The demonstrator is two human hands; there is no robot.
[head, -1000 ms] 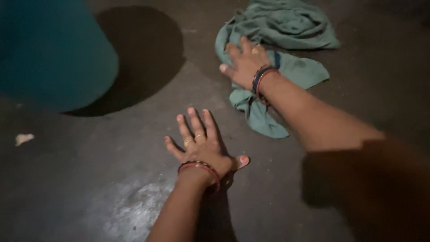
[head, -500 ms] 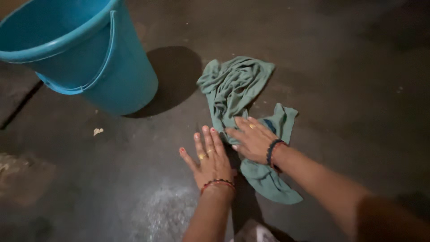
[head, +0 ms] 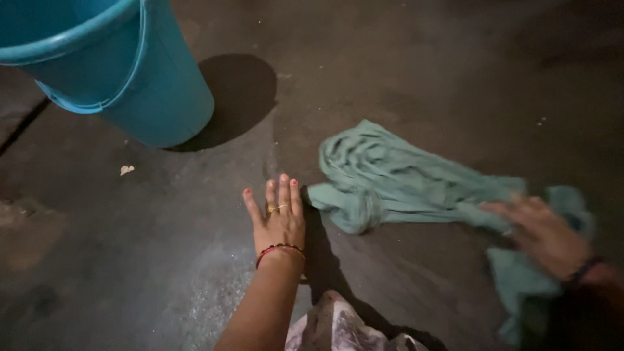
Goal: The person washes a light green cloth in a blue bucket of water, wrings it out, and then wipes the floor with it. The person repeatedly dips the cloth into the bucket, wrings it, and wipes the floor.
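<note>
Right hand (head: 543, 234) is lying palm-down on the cloth (head: 403, 182), fingers spread and pressing flat rather than pinching; the hand is blurred, so whether any fold is being gripped cannot be told; a dark bangle is showing at its wrist. Left hand (head: 278, 218) is resting flat on the floor (head: 422, 78), fingers extended and close together, thumb out to the side, holding nothing; two rings are showing on its fingers, a red bangle at the wrist.

Count: two hands; one cloth; one bucket (head: 110, 65); one scrap (head: 126, 169).

The cloth, green and crumpled, is lying stretched across the floor from just beside the left fingertips out under the right hand, its far end bunching below that hand; its near end is sitting right of the left hand, close but apart.

The bucket, blue, is standing upright at upper left, well apart from both hands, casting a shadow rightward; the pale scrap is lying near its base; a wet sheen is showing on the floor left of the left forearm.
</note>
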